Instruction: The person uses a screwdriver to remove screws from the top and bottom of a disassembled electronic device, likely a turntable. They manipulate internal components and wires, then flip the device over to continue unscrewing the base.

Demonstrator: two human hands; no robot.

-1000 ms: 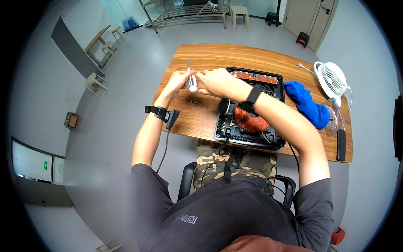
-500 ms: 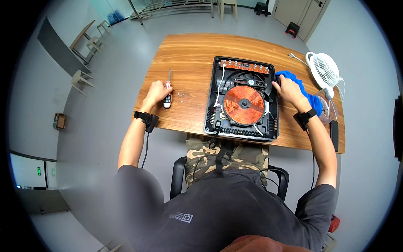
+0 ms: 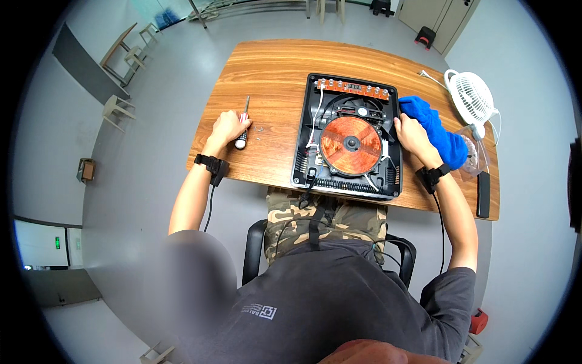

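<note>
Left hand (image 3: 229, 127) on the screwdriver (image 3: 244, 116), right hand (image 3: 415, 134) at the black casing (image 3: 301, 136)

I see the screwdriver lying on the table (image 3: 273, 73), left of the casing, its handle touched by my left fingers; I cannot tell whether they grip it. My right hand is at the casing's right edge, near the blue cloth (image 3: 447, 144), its grip unclear.

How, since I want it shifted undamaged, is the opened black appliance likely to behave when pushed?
The black appliance will probably slide rather than tip: it lies flat, broad and low. Its coil looks easily scratched, being uncovered. The cord may drag or snag, since it hangs over the near edge of the table.
</note>
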